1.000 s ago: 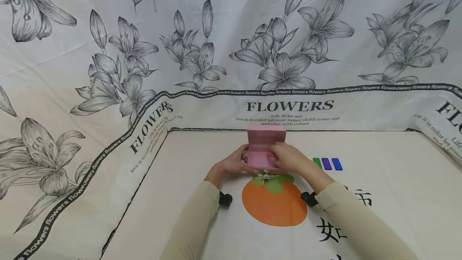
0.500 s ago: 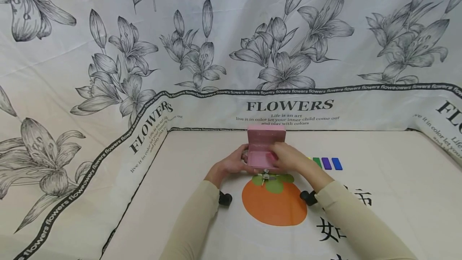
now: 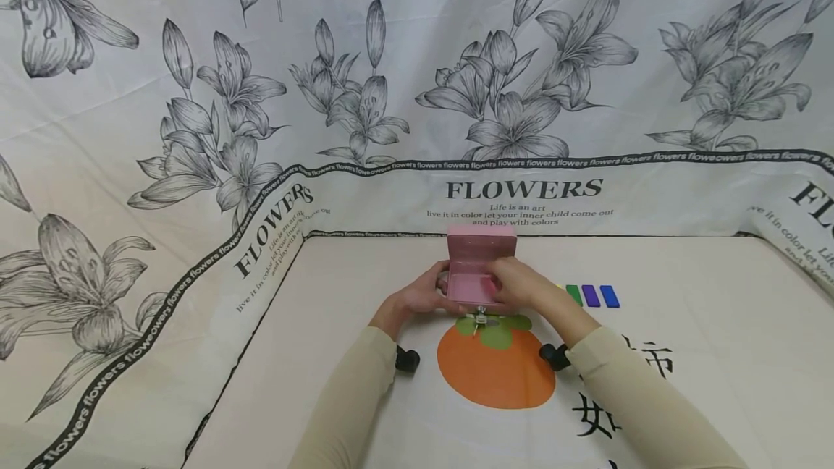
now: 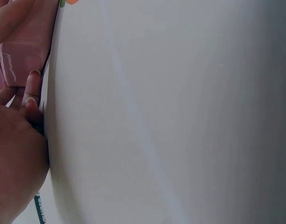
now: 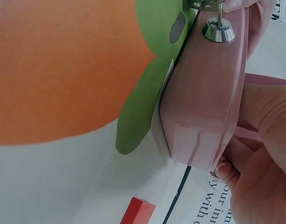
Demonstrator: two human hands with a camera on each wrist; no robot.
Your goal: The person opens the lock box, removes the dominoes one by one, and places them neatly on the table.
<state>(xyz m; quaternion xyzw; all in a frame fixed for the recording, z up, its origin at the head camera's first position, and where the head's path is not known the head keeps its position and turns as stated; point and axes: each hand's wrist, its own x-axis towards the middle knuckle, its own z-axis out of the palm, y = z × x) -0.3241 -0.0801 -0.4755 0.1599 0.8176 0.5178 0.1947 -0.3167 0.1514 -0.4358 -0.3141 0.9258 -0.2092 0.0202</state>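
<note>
A pink metal box (image 3: pixel 465 289) stands with its lid (image 3: pixel 481 246) raised. On its front is a silver lock (image 5: pixel 219 30) with a key in it. My left hand (image 3: pixel 422 294) grips the box's left side, thumb along the front and fingertips at the side in the left wrist view. My right hand (image 3: pixel 524 284) reaches over the right rim; some digits go inside, while a curled fingertip (image 5: pixel 221 169) touches the outer side. A small reddish patch shows at the digits inside, too hidden to identify. In the right wrist view, a red block (image 5: pixel 137 212) lies beside the box.
Green (image 3: pixel 573 295), purple (image 3: pixel 591 296) and blue (image 3: pixel 609 296) blocks lie in a row right of the box, with a yellow edge beside the right hand. The cloth (image 3: pixel 352 266) bears a printed orange persimmon (image 3: pixel 495 371). A flowered curtain (image 3: pixel 365 194) rises behind.
The reddish patch at the right hand's digits inside the box shows less now than before. Both hands and the box stay nearly still.
</note>
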